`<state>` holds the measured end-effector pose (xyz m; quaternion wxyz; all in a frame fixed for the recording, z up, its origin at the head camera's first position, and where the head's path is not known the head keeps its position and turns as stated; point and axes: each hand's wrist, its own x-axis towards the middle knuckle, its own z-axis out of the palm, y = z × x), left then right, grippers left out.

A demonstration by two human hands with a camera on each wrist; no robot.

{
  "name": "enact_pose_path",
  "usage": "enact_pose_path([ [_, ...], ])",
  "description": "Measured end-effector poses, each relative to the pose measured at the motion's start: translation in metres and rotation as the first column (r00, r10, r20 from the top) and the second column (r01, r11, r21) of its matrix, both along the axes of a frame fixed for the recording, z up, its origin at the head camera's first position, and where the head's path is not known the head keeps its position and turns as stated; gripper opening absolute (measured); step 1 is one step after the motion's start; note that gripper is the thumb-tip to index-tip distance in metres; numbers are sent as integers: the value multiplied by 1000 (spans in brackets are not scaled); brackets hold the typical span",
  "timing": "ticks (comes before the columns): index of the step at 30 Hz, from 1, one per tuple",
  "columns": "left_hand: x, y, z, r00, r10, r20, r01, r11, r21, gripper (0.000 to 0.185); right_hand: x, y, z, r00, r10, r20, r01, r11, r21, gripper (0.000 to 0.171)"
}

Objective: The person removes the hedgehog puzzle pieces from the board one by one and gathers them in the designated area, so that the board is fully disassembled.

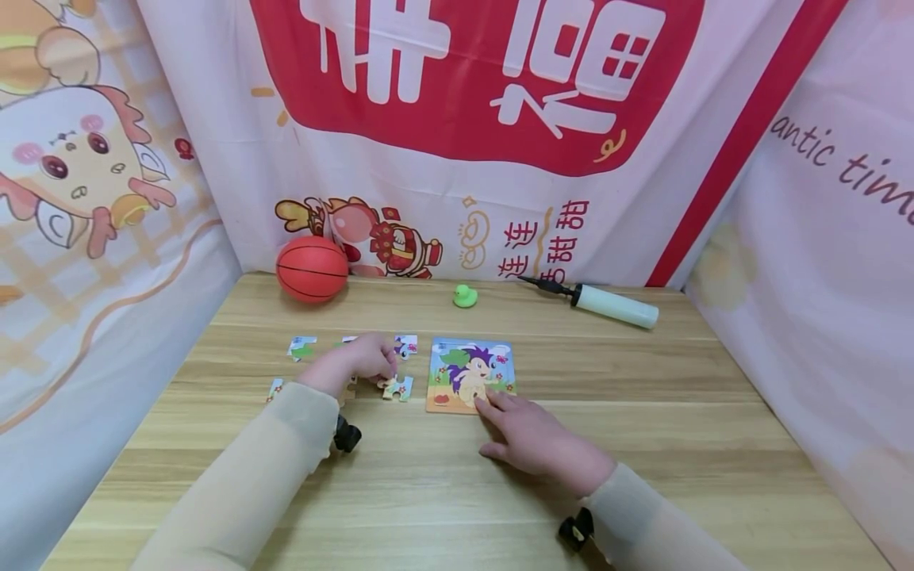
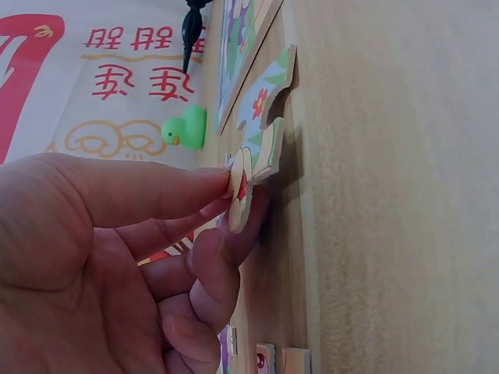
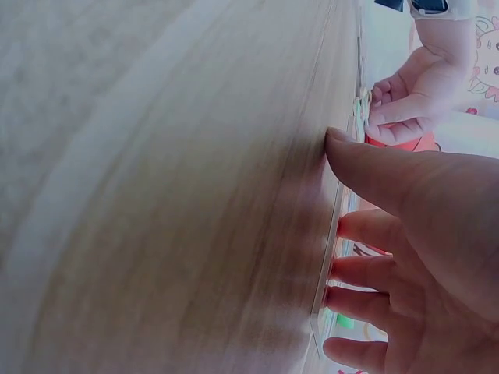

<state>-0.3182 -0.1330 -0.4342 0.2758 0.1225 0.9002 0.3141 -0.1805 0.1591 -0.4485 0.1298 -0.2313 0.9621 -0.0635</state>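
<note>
Puzzle piece (image 2: 243, 187), pinched on edge by the left hand (image 1: 367, 357) just off the desk (image 1: 643, 444), could slip loose, while the flat right hand (image 1: 531, 440) steadies the puzzle board (image 1: 471, 373).

loose pcs (image 1: 397, 388) left of puzzle board (image 1: 471, 374), ball (image 1: 312, 269), duck (image 1: 465, 296), pump (image 1: 616, 305) behind

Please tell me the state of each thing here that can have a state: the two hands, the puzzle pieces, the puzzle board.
left hand: pinches a puzzle piece
right hand: fingers straight, resting on puzzle board
puzzle board: flat on table, partly filled
loose pieces: lying flat, unplaced
orange ball: inflated, resting by backdrop
</note>
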Motion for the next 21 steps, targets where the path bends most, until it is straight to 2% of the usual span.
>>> enact_pose_path([
  [6, 1, 0, -2, 1000, -7, -24, 6, 999, -36, 10, 0, 0, 1, 1000, -4, 6, 4, 1000, -4, 72],
  [10, 2, 2, 0, 998, 19, -54, -23, 998, -61, 12, 0, 0, 0, 1000, -7, 7, 7, 1000, -4, 72],
  [14, 9, 14, 5, 993, 51, -106, -56, 997, -44, 15, 0, 0, 0, 1000, -13, 11, 13, 1000, 0, 72],
  [17, 15, 29, 4, 988, 30, -154, -35, 999, -29, 15, -1, 0, -1, 1000, -14, 13, 13, 1000, 13, 73],
  [21, 24, 51, -1, 983, -47, -176, 40, 998, -41, 28, -1, 1, -3, 1000, 0, 13, 0, 1000, 31, 77],
])
